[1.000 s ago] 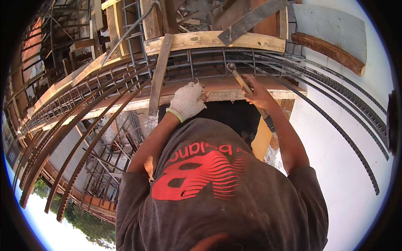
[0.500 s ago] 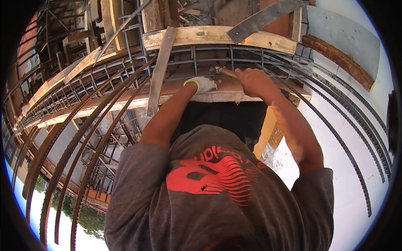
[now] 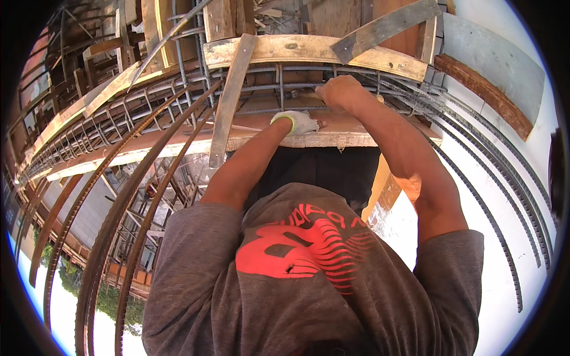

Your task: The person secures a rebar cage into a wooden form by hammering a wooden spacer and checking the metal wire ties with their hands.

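Note:
My right hand [image 3: 343, 93] is wrapped round the wooden handle of a hammer [image 3: 306, 94]. The hammer's head points left, among the bars of a rebar cage [image 3: 255, 88]. My left hand [image 3: 298, 123], in a white glove with a lime cuff, rests at the near edge of a long wooden board [image 3: 243, 141], just below the hammer. Its bare fingertips show at the right end of the glove, drawn together. Whatever may be between them is too small to make out.
A narrow plank [image 3: 231, 101] leans across the cage left of my hands. Long rusty rebars [image 3: 127, 193] sweep down on the left; more bars [image 3: 475, 133] run out to the right. A pale timber [image 3: 279, 51] and a grey strip [image 3: 386, 28] lie beyond the cage.
My right hand has moved forward and slightly left, carrying the hammer in among the cage bars. My left hand has shifted slightly right along the board edge. The view has tilted a little.

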`<state>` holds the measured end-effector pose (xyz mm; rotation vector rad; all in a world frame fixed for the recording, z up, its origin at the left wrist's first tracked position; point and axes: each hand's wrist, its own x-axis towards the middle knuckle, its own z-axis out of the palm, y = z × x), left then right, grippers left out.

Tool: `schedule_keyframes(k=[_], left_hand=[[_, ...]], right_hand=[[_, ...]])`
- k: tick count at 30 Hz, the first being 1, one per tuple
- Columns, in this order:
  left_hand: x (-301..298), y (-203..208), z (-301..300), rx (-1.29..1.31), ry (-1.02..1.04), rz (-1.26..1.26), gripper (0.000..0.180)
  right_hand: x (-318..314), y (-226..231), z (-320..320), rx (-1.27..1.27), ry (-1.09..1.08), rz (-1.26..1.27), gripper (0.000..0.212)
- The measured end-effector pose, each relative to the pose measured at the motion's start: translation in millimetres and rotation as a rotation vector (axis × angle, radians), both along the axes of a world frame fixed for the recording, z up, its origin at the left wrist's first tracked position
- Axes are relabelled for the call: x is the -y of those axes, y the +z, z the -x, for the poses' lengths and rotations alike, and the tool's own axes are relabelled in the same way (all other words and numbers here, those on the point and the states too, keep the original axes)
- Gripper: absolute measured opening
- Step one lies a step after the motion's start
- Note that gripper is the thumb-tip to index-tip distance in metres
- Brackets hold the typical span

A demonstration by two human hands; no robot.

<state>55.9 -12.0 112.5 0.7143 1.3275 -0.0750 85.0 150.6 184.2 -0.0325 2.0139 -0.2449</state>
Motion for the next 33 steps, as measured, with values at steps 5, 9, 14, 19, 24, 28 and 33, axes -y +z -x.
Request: schedule_keyframes(k=[5, 9, 14, 19, 24, 28, 33], left_hand=[[-0.2, 2.4, 2.3, -0.013, 0.013, 0.014, 0.097], [-2.6, -11.5, -0.1, 0.054, 0.024, 0.049, 0.095], [-7.3, -7.0, -0.2, 0.054, 0.030, 0.108, 0.098], [-1.3, -26.2, -6.0, 0.070, 0.059, 0.076, 0.096], [-2.9, -17.9, 1.5, 0.086, 0.033, 0.046, 0.100], [1.3, -18.9, -2.6, 0.074, 0.061, 0.032, 0.099], [-4.7, -9.7, 6.7, 0.106, 0.046, 0.036, 0.100]], right_hand=[[3.7, 10.9, 3.0, 0.021, -0.141, -0.028, 0.031], [-7.1, 12.5, -6.4, 0.003, -0.123, -0.026, 0.030], [-8.9, 13.9, -4.9, 0.049, -0.170, -0.040, 0.030], [3.9, 13.6, -15.0, -0.082, -0.250, -0.066, 0.028], [-3.9, 12.0, 9.5, 0.149, -0.051, -0.007, 0.031], [3.7, 15.2, 7.0, 0.108, -0.157, -0.081, 0.042], [-1.2, 5.1, 11.4, 0.168, -0.003, -0.005, 0.031]])
